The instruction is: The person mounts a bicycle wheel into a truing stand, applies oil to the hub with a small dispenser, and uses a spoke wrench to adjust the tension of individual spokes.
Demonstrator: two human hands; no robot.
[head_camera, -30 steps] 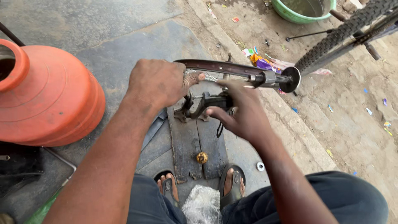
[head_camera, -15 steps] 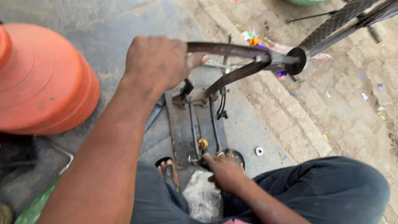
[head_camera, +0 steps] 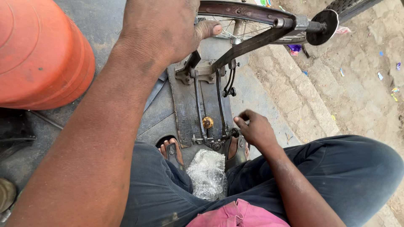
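Bare arms, dark blue trousers, pink cloth at waist — sandals

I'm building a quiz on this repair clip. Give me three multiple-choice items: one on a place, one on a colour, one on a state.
1. Where is the left hand?
A. on the wheel rim
B. on the plastic bag
C. on the pot

2. What colour is the pot?
A. blue
B. orange
C. white

3. How is the right hand?
A. flat on the ground
B. gripping the rim
C. fingers curled by the stand's lower end

Answers: 1 A, its thumb lies against the rim. 2 B, plainly orange. 3 C, fingers bent beside the lower bolts.
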